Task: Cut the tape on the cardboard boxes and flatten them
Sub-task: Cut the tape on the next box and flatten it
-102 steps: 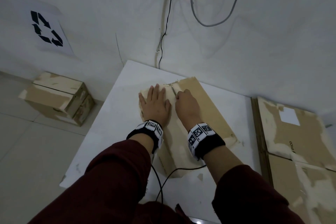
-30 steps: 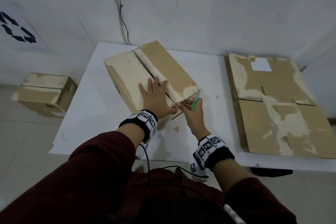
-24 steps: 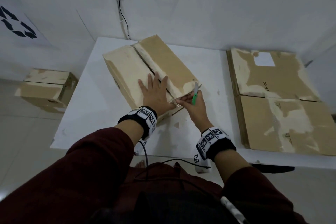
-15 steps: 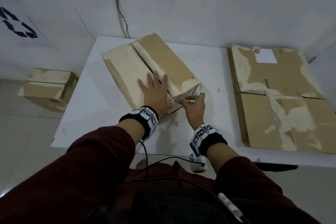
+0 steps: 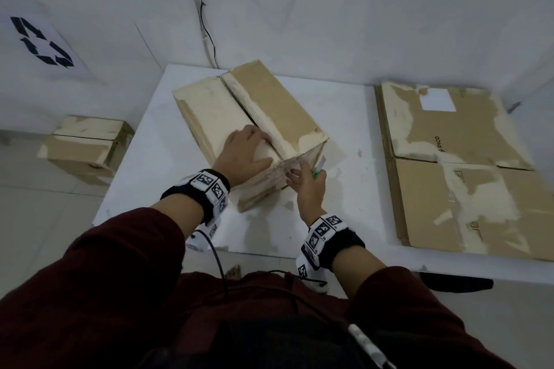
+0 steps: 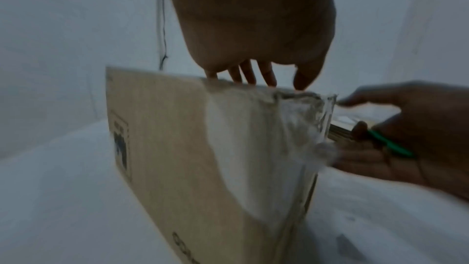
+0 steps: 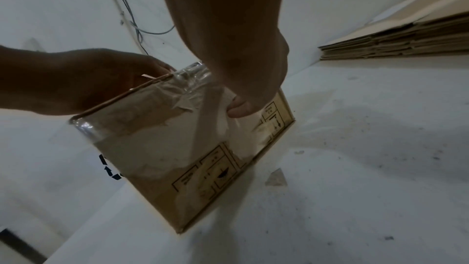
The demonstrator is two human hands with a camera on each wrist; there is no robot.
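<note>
A taped cardboard box stands on the white table, its top seam running away from me. My left hand lies on the top near the front edge. Its fingers bend down at the seam and its thumb lies along the edge. My right hand is at the box's near corner and holds a green-handled cutter, blade up. Crumpled clear tape wraps that corner, and my right fingers reach toward it. The right wrist view shows the box's printed front face.
A stack of flattened cardboard fills the table's right side. Another taped box sits on the floor at the left, below a recycling sign. A cable hangs down the wall. A cardboard scrap lies by the box.
The cutter came from the far end of the seam to the near corner. My left fingers, spread flat before, now bend at the seam. The right hand shifted slightly along the front edge.
</note>
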